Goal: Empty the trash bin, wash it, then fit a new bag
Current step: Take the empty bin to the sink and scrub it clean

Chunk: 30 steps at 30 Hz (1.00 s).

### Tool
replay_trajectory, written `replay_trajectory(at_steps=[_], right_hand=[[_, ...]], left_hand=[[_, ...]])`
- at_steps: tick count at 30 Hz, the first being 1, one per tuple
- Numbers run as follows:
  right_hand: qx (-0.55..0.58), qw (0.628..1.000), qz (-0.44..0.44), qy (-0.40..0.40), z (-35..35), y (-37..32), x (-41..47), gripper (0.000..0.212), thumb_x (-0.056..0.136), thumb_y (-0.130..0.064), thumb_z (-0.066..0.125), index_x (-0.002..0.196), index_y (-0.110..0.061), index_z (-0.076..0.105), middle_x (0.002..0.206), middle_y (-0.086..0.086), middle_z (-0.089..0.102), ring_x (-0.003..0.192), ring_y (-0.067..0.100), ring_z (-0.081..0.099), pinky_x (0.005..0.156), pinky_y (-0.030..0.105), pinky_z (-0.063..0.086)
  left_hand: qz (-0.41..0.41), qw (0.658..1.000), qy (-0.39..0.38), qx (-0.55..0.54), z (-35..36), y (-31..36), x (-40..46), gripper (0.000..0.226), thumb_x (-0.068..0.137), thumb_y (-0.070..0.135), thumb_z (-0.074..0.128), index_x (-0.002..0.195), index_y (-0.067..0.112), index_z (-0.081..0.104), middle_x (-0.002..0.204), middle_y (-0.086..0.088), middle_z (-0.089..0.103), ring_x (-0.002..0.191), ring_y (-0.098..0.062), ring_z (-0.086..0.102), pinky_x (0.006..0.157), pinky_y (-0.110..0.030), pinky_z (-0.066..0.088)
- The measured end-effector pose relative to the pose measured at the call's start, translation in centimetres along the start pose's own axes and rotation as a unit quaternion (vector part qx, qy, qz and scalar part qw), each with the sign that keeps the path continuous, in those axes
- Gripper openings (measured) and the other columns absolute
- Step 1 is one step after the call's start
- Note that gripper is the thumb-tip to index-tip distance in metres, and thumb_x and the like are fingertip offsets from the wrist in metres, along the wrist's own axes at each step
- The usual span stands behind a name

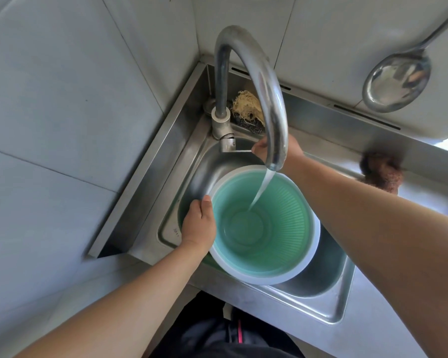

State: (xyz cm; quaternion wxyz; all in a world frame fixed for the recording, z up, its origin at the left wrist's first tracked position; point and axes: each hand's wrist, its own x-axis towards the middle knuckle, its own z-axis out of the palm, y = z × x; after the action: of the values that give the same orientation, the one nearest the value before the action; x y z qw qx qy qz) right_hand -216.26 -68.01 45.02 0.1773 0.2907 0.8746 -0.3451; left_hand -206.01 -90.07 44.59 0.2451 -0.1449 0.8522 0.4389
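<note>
A green ribbed trash bin (pixel 290 228) with a white rim stands upright in the steel sink (pixel 328 288), empty of any bag. Water runs from the curved tap spout (pixel 259 81) into the bin and pools at its bottom. My left hand (pixel 198 226) grips the bin's left rim, thumb over the edge. My right hand (pixel 279 148) reaches behind the spout and rests on the thin tap lever (pixel 239 150); the spout hides part of its fingers.
A loofah scrubber (pixel 246 107) and a dark scouring pad lie on the sink ledge behind the tap. A brown cloth (pixel 383 174) sits on the right ledge. A steel ladle (pixel 398 81) hangs on the tiled wall. Tiled walls close in the left and back.
</note>
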Motion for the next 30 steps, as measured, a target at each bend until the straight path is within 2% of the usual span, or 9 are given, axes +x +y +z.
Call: replay_trajectory(at_steps=[2,4,5,11,14,17,20,26,30], right_hand=[[0.013,1.0,-0.008,0.001,0.1,-0.3,-0.3,0.02,0.095,0.001,0.052,0.108,0.004,0.067,0.118,0.026,0.064,0.113,0.042,0.058,0.103,0.052,0.045],[-0.01,1.0,-0.008,0.016,0.2,-0.1,-0.3,0.013,0.094,0.001,0.051,0.09,0.001,0.064,0.108,0.02,0.066,0.109,0.039,0.06,0.101,0.048,0.048],[-0.02,1.0,-0.004,0.02,0.2,-0.2,-0.2,0.016,0.093,0.001,0.051,0.081,-0.005,0.061,0.102,0.017,0.065,0.106,0.037,0.062,0.099,0.047,0.05],[-0.05,0.998,-0.013,0.021,0.3,-0.3,0.2,0.03,0.089,0.003,0.049,0.064,-0.014,0.047,0.088,0.016,0.06,0.083,0.033,0.057,0.089,0.049,0.055],[-0.061,0.998,-0.021,0.011,0.3,-0.2,0.4,0.018,0.089,0.002,0.049,0.08,-0.005,0.063,0.099,0.02,0.068,0.096,0.037,0.064,0.091,0.048,0.054],[-0.061,0.998,-0.019,0.011,0.2,-0.1,0.5,0.02,0.09,0.001,0.052,0.101,0.001,0.068,0.107,0.021,0.07,0.101,0.037,0.065,0.091,0.047,0.055],[-0.081,0.996,-0.028,0.011,0.2,0.0,0.6,0.019,0.09,0.0,0.054,0.102,0.0,0.069,0.105,0.018,0.071,0.099,0.036,0.066,0.09,0.045,0.056],[-0.058,0.998,-0.019,0.012,0.4,0.1,0.9,0.019,0.091,-0.002,0.058,0.105,-0.001,0.071,0.106,0.016,0.072,0.099,0.034,0.066,0.092,0.044,0.055],[-0.055,0.998,-0.02,0.023,0.6,0.3,1.0,0.02,0.091,-0.001,0.057,0.105,0.001,0.07,0.107,0.018,0.071,0.101,0.036,0.065,0.094,0.046,0.054]], left_hand=[[0.003,1.0,-0.002,-0.001,0.0,0.0,0.0,0.046,0.105,0.047,0.027,0.104,0.01,0.054,0.094,-0.008,0.059,0.084,-0.025,0.054,0.075,-0.035,0.038],[0.004,1.0,-0.005,0.001,0.0,-0.1,0.1,0.045,0.104,0.047,0.026,0.104,0.011,0.053,0.095,-0.007,0.059,0.083,-0.023,0.053,0.075,-0.034,0.037],[0.005,1.0,-0.006,0.0,0.0,-0.2,0.1,0.045,0.104,0.047,0.026,0.104,0.012,0.053,0.096,-0.008,0.059,0.082,-0.022,0.053,0.075,-0.034,0.037],[0.01,1.0,-0.009,-0.006,-0.1,-0.3,0.3,0.048,0.105,0.046,0.027,0.105,0.008,0.055,0.099,-0.013,0.062,0.086,-0.026,0.056,0.075,-0.036,0.041],[0.008,1.0,-0.012,-0.01,-0.1,-0.3,0.3,0.048,0.105,0.046,0.027,0.105,0.007,0.055,0.099,-0.013,0.062,0.09,-0.03,0.058,0.079,-0.039,0.043],[0.01,1.0,-0.014,-0.005,-0.1,-0.4,0.3,0.047,0.105,0.047,0.027,0.103,0.01,0.055,0.097,-0.01,0.061,0.082,-0.023,0.055,0.073,-0.035,0.04],[0.014,1.0,-0.01,0.004,-0.1,-0.5,0.4,0.047,0.104,0.047,0.027,0.102,0.009,0.055,0.095,-0.01,0.061,0.074,-0.014,0.052,0.062,-0.03,0.037],[0.011,1.0,-0.014,0.01,-0.2,-0.6,0.4,0.045,0.104,0.047,0.026,0.1,0.012,0.054,0.095,-0.009,0.061,0.072,-0.009,0.05,0.058,-0.022,0.032],[0.011,1.0,-0.014,0.014,-0.1,-0.5,0.3,0.048,0.104,0.048,0.026,0.103,0.011,0.055,0.099,-0.012,0.062,0.075,-0.015,0.051,0.06,-0.027,0.034]])
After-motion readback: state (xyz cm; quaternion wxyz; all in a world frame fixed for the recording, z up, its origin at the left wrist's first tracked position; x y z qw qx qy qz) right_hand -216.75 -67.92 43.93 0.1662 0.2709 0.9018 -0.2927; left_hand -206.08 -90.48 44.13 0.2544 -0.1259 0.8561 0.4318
